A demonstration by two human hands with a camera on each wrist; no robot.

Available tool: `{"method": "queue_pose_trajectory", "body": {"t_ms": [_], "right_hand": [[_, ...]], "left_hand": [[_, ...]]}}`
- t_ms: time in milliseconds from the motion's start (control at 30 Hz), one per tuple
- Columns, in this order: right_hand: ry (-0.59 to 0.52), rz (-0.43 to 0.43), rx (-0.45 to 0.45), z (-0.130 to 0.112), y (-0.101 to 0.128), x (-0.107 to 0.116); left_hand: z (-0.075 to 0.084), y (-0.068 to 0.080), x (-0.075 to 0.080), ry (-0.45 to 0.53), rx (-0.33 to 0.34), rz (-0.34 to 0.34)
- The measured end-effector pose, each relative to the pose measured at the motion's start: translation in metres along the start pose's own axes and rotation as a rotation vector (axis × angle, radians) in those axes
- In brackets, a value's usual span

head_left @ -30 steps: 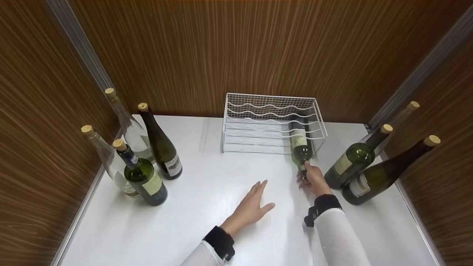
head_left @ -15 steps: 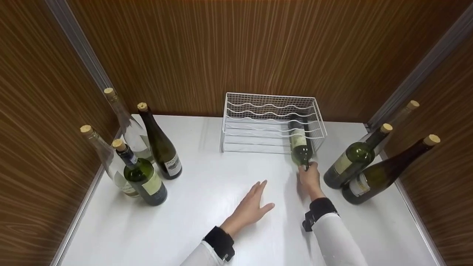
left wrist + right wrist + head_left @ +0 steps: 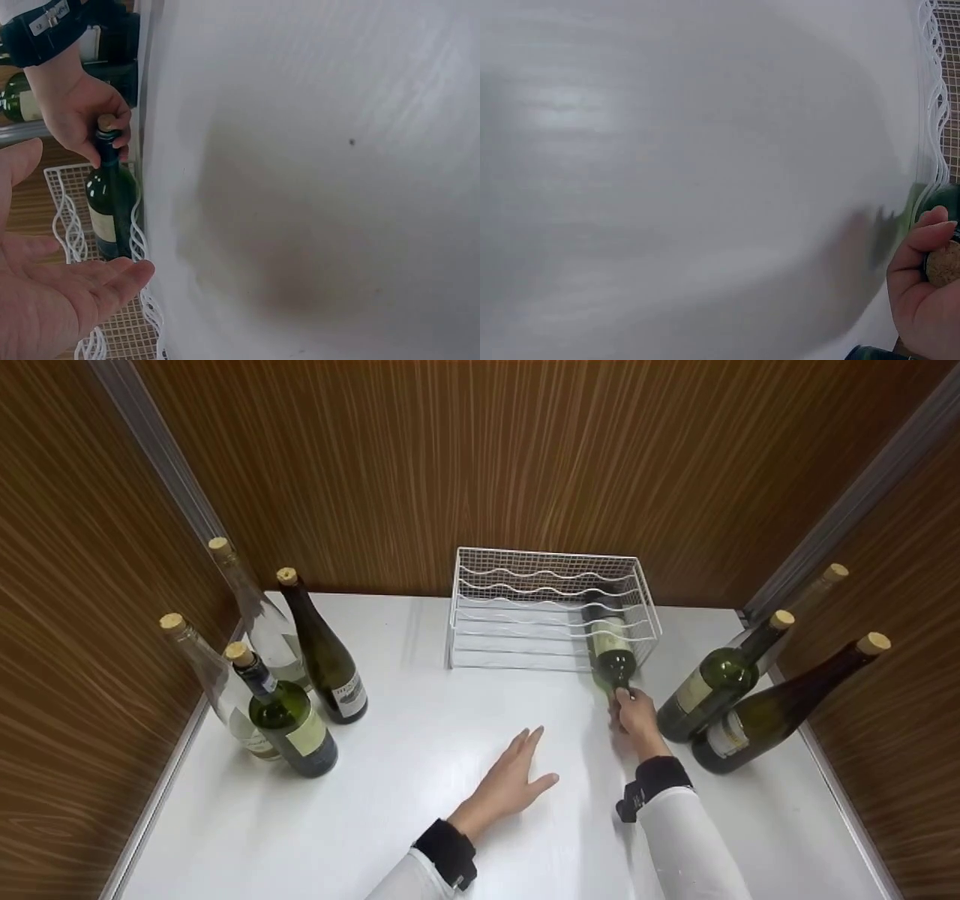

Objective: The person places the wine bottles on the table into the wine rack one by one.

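A green wine bottle (image 3: pixel 611 637) lies in the right end of the white wire rack (image 3: pixel 517 668), base toward the back and neck sticking out the front. My right hand (image 3: pixel 636 716) grips it by the neck; in the right wrist view its cork (image 3: pixel 945 264) shows beside the curled fingers (image 3: pixel 928 234). The left wrist view shows the same bottle (image 3: pixel 101 199) between the rack's wavy wires, with the right hand round its neck. My left hand (image 3: pixel 506 784) is held over the white table with fingers straight and thumb spread, touching no bottle.
Several corked bottles stand at the left, among them a dark one (image 3: pixel 330 660) and a green one (image 3: pixel 296 727). At the right stand a green bottle (image 3: pixel 712 690), a brown one (image 3: pixel 772 716) and a clear one (image 3: pixel 806 600). Wood-grain panels (image 3: pixel 480 457) enclose the table.
My right hand has shifted its hold on the neck, and the bottle's neck end has turned slightly within the rack. The left hand has stayed in place.
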State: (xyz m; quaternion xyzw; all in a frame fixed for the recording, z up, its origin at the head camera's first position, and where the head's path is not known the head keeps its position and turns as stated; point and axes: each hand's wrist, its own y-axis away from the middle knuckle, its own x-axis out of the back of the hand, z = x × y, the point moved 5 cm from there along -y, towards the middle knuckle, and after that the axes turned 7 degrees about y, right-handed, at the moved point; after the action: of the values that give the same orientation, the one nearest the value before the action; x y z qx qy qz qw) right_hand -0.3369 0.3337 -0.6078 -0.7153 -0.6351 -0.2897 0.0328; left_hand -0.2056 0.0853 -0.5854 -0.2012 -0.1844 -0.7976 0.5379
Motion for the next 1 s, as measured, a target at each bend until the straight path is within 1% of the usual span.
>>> {"method": "queue_pose_trajectory", "body": {"t_ms": [67, 367, 633, 900, 1000], "right_hand": [[-0.039, -0.017, -0.017, 0.0005, -0.0003, 0.0006], [-0.124, -0.074, -0.066, 0.0038, -0.0017, -0.0016], [-0.114, -0.058, -0.055, 0.003, -0.0019, -0.0053], [-0.104, -0.042, -0.066, 0.0032, -0.0028, -0.0059], [-0.075, -0.025, -0.054, 0.0009, -0.0024, -0.0052]], "left_hand": [[-0.0004, 0.0001, 0.0003, -0.001, 0.001, 0.0], [-0.0012, 0.0004, 0.0005, -0.014, 0.005, 0.005], [-0.0016, 0.0006, 0.0009, -0.014, 0.005, 0.005], [-0.0002, 0.0005, 0.0011, -0.016, -0.002, 0.004], [0.0004, 0.0004, 0.0014, -0.015, -0.013, 0.005]]}}
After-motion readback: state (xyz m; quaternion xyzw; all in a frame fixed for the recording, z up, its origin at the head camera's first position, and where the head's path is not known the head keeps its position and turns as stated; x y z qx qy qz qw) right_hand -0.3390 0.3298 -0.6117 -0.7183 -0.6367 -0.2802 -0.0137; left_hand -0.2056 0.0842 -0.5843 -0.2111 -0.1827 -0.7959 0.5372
